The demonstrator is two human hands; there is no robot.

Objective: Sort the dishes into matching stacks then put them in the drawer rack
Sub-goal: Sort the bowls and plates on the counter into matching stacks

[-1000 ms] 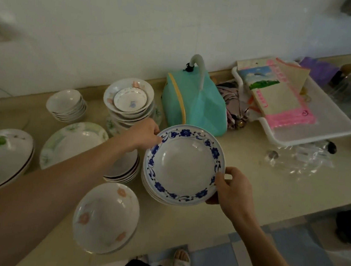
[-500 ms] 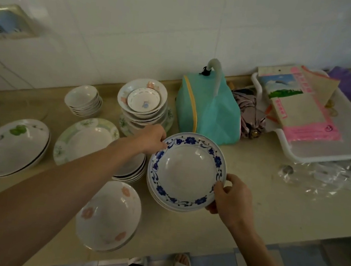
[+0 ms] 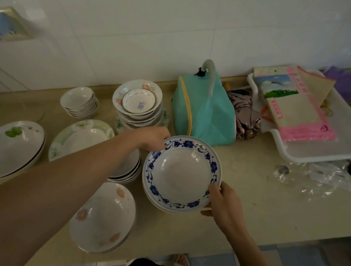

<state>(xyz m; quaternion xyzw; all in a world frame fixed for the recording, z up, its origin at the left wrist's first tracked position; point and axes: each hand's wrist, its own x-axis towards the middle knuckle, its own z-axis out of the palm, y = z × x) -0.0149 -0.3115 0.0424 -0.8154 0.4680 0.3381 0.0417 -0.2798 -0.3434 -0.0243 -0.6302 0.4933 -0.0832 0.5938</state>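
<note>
A small stack of blue-rimmed white bowls [image 3: 181, 173] is at the counter's middle. My left hand [image 3: 152, 137] grips its far-left rim and my right hand [image 3: 225, 205] grips its near-right rim. Just left of it sits a stack of plain white plates [image 3: 129, 169], partly hidden by my left arm. A pink-flowered bowl [image 3: 102, 216] lies near the front edge. Behind are a stack of flowered bowls with a small bowl on top [image 3: 137, 101] and a stack of small white bowls [image 3: 79, 101].
A green-rimmed plate [image 3: 81, 136] and a leaf-patterned plate stack [image 3: 5, 148] lie at the left. A teal bag [image 3: 203, 114], a folded umbrella [image 3: 246, 117], a white tray [image 3: 327, 151] with packets and a crumpled clear plastic bag [image 3: 317, 176] fill the right side. The counter edge runs along the front.
Both hands have stayed on the blue-rimmed bowl stack. The stack sits a little lower and nearer the counter, and my view has shifted slightly left.
</note>
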